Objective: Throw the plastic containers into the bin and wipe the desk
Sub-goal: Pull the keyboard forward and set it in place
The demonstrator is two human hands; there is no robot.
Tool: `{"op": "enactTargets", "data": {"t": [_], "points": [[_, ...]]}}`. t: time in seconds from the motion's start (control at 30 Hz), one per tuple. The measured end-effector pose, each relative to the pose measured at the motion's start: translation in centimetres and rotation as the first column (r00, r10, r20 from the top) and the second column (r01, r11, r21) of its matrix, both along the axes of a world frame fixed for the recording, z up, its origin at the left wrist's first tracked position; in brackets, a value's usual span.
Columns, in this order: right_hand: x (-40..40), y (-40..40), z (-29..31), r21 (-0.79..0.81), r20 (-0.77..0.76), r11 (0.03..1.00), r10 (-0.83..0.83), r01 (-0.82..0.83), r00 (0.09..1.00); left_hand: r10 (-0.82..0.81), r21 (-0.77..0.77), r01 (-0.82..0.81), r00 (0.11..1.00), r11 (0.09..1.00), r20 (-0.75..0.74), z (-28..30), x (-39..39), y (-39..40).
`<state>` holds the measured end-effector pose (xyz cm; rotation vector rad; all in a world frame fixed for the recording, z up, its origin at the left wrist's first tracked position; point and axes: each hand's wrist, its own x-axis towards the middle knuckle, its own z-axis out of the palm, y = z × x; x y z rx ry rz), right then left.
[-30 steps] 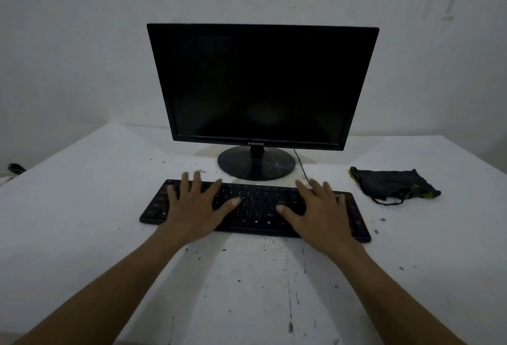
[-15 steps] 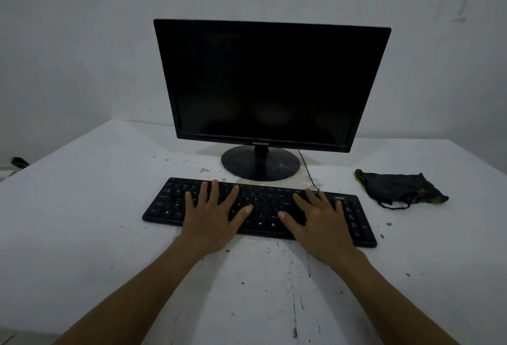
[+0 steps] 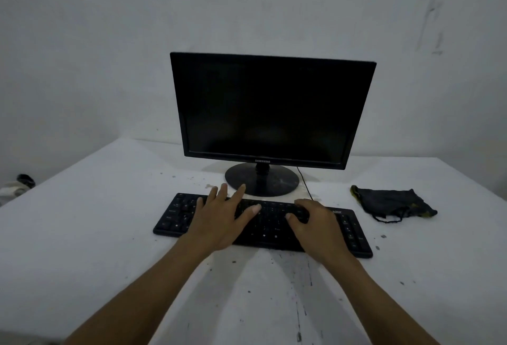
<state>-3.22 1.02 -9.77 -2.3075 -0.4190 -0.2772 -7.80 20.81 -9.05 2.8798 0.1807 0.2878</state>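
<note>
A white desk speckled with dark spots fills the lower view. A dark crumpled cloth with a yellow-green edge lies on it at the right. My left hand rests on the black keyboard with fingers spread and straight. My right hand rests on the keyboard's right half, its fingers bent down onto the keys. Neither hand holds anything. No plastic container or bin is in view.
A black monitor with a dark screen stands on a round base behind the keyboard, its cable trailing right. A grey wall backs the desk. Small dark and pale objects lie beyond the desk's left edge.
The view has tilted up, so monitor and desk sit lower in frame. My left hand has shifted right and further back on the keyboard. My right hand's fingers have curled down.
</note>
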Motion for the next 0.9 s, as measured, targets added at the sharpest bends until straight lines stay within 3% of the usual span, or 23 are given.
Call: {"op": "enactTargets", "data": {"t": [0.1, 0.27, 0.57, 0.73, 0.9], "points": [[-0.8, 0.5, 1.2, 0.061, -0.028, 0.998, -0.004, 0.006, 1.0, -0.021, -0.11, 0.026, 0.999, 0.994, 0.044, 1.1, 0.0, -0.2], [-1.3, 0.8, 4.7, 0.212, 0.054, 0.977, -0.007, -0.005, 0.999, -0.121, -0.267, 0.198, 0.953, 0.943, 0.277, 4.3, -0.2, -1.0], [-0.5, 1.7, 12.4, 0.269, 0.229, 0.961, -0.004, -0.06, 0.973, -0.1, -0.262, 0.221, 0.908, 0.939, 0.407, 11.8, 0.2, -1.5], [-0.8, 2.3, 13.1, 0.233, 0.274, 0.967, 0.031, -0.098, 0.961, -0.103, -0.236, 0.209, 0.912, 0.949, 0.396, 13.6, -0.1, -1.5], [-0.9, 2.2, 8.7, 0.043, 0.151, 0.989, 0.137, -0.145, 0.979, -0.234, -0.232, 0.271, 0.956, 0.934, 0.175, 10.0, -0.8, -1.3]]}}
